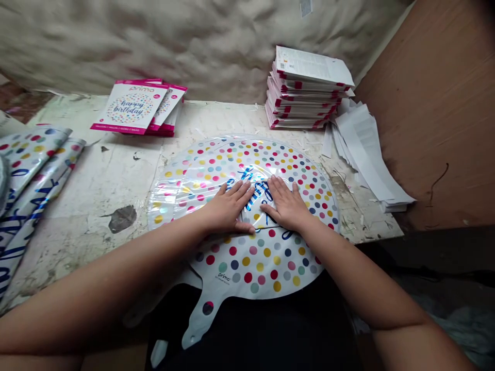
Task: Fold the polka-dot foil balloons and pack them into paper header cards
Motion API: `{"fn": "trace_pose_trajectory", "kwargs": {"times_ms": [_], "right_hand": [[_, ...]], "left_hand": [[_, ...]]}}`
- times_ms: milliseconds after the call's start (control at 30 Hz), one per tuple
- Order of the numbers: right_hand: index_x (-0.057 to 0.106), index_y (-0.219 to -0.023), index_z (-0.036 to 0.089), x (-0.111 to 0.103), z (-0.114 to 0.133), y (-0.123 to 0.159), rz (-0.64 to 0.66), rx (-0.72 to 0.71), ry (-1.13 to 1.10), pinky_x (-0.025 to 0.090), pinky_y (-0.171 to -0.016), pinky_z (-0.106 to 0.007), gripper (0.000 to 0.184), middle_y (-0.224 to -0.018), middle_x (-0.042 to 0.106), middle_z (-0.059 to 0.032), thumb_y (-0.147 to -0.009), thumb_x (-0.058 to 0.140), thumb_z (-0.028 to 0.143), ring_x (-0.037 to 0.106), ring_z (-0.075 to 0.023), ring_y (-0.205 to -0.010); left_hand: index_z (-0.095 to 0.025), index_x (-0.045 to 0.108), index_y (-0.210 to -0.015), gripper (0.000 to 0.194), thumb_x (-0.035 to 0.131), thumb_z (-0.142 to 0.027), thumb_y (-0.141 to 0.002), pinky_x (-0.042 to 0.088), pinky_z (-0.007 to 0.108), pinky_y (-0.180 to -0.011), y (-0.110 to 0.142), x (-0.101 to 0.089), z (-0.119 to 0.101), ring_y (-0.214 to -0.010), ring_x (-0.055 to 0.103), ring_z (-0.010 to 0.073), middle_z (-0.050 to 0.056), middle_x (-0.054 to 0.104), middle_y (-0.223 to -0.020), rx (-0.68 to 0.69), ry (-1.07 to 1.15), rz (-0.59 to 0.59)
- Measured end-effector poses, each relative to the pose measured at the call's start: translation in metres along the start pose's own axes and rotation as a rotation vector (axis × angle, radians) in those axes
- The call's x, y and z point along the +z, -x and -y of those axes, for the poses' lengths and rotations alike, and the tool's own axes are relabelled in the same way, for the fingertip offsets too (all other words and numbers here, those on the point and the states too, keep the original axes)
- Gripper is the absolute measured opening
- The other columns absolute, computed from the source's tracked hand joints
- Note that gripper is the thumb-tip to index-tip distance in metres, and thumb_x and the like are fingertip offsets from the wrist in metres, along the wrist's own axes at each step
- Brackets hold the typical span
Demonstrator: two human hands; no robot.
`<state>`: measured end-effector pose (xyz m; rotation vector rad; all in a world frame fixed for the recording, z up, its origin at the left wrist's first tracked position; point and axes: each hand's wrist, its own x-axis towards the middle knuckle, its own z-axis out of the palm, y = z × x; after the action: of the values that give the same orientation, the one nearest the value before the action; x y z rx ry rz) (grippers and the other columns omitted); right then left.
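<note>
Two hands, the left hand [231, 207] and the right hand [288, 205], lie palm down with fingers outstretched, gripping nothing, on a round white foil balloon with multicoloured dots [266, 268]. It lies at the near edge of the counter [87, 178], its tail overhanging; at least one more shows beneath. At left are at least two folded dotted foil sheets [36, 149]. Far left, at least two square pink-and-white paper packets [131, 108] overlap; far right, a tall packet stack [305, 100] defies counting. Their contents cannot be told. Several white paper strips [367, 149] lie right.
</note>
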<state>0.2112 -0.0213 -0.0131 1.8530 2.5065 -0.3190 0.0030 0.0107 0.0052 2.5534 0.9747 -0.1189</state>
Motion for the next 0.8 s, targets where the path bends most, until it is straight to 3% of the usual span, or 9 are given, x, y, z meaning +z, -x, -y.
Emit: {"fn": "trace_pose_trajectory", "kwargs": {"times_ms": [100,167,267,333,467,533,633,733,800], "right_hand": [[0.005,-0.146,0.012,0.004,-0.009,-0.003,0.032,0.067,-0.018,0.001,-0.110,-0.055,0.080,-0.153,0.000,-0.0071,-0.087,0.017,0.064,0.002,-0.0235,-0.141],[0.005,-0.146,0.012,0.004,-0.011,-0.003,0.025,0.067,-0.036,0.000,-0.111,-0.053,0.080,-0.153,-0.001,-0.0070,-0.087,0.016,0.065,0.000,-0.0228,-0.141],[0.007,-0.146,0.010,0.004,-0.004,-0.001,-0.002,0.050,-0.065,0.000,-0.111,-0.052,0.080,-0.153,0.001,-0.0078,-0.087,0.017,0.063,0.001,-0.0229,-0.141],[0.010,-0.146,0.009,0.006,0.000,0.000,-0.011,0.042,-0.089,0.000,-0.112,-0.052,0.079,-0.152,0.004,-0.0091,-0.088,0.019,0.062,0.003,-0.0239,-0.141],[0.010,-0.147,0.014,-0.005,-0.008,-0.016,-0.048,-0.020,-0.171,0.008,-0.112,-0.050,0.076,-0.153,0.009,-0.0086,-0.088,0.025,0.060,0.006,-0.0237,-0.140],[0.007,-0.147,0.017,-0.029,-0.022,-0.041,-0.188,0.001,-0.187,0.013,-0.112,-0.048,0.073,-0.153,0.004,-0.0075,-0.089,0.029,0.055,0.004,-0.0221,-0.141],[0.001,-0.147,0.015,-0.086,-0.051,-0.098,-0.464,0.126,-0.103,0.016,-0.112,-0.043,0.071,-0.154,-0.004,-0.0080,-0.090,0.036,0.039,-0.003,-0.0208,-0.140],[0.006,-0.146,0.012,-0.144,-0.081,-0.158,-0.511,0.247,0.028,0.015,-0.111,-0.047,0.073,-0.153,0.000,-0.0120,-0.085,0.043,0.019,0.000,-0.0250,-0.140],[0.022,-0.143,0.013,-0.173,-0.100,-0.187,-0.479,0.264,0.056,0.019,-0.108,-0.051,0.070,-0.151,0.018,-0.0138,-0.079,0.050,0.013,0.014,-0.0290,-0.139]], "left_hand": [[-0.015,0.022,-0.143,0.114,0.066,-0.070,-0.054,0.013,0.050,-0.110,0.016,-0.018,0.001,-0.138,0.013,0.0354,0.017,0.015,-0.151,-0.127,0.445,-0.078],[-0.017,0.037,-0.135,0.087,0.062,-0.065,-0.065,0.032,0.044,-0.103,0.030,-0.030,-0.005,-0.129,0.036,0.0324,0.018,0.036,-0.142,-0.379,0.943,-0.117],[-0.016,0.055,-0.107,0.052,0.063,-0.053,-0.072,0.049,0.035,-0.082,0.041,-0.033,-0.022,-0.097,0.062,0.0243,0.014,0.062,-0.111,-0.669,1.536,0.043],[-0.015,0.056,-0.092,0.041,0.071,-0.045,-0.067,0.050,0.028,-0.068,0.036,-0.027,-0.032,-0.078,0.065,0.0184,0.008,0.066,-0.090,-0.719,1.640,0.116],[-0.017,0.052,-0.086,0.031,0.072,-0.028,-0.065,0.045,0.024,-0.050,0.007,-0.022,-0.037,-0.049,0.057,0.0127,-0.001,0.061,-0.063,-0.769,1.634,0.015],[-0.017,0.052,-0.091,0.028,0.064,-0.018,-0.066,0.048,0.026,-0.053,0.000,-0.029,-0.034,-0.055,0.061,0.0158,0.001,0.064,-0.067,-0.756,1.684,-0.084],[-0.018,0.051,-0.104,0.041,0.058,-0.011,-0.065,0.052,0.030,-0.061,0.009,-0.047,-0.030,-0.076,0.067,0.0226,0.005,0.069,-0.084,-0.685,1.753,-0.215],[-0.022,0.045,-0.121,0.058,0.062,-0.013,-0.066,0.053,0.034,-0.069,0.034,-0.060,-0.026,-0.085,0.067,0.0253,0.005,0.070,-0.094,-0.649,1.801,-0.313],[-0.023,0.044,-0.127,0.066,0.069,-0.019,-0.066,0.053,0.036,-0.075,0.053,-0.061,-0.021,-0.088,0.067,0.0268,0.005,0.070,-0.097,-0.646,1.835,-0.333]]}}
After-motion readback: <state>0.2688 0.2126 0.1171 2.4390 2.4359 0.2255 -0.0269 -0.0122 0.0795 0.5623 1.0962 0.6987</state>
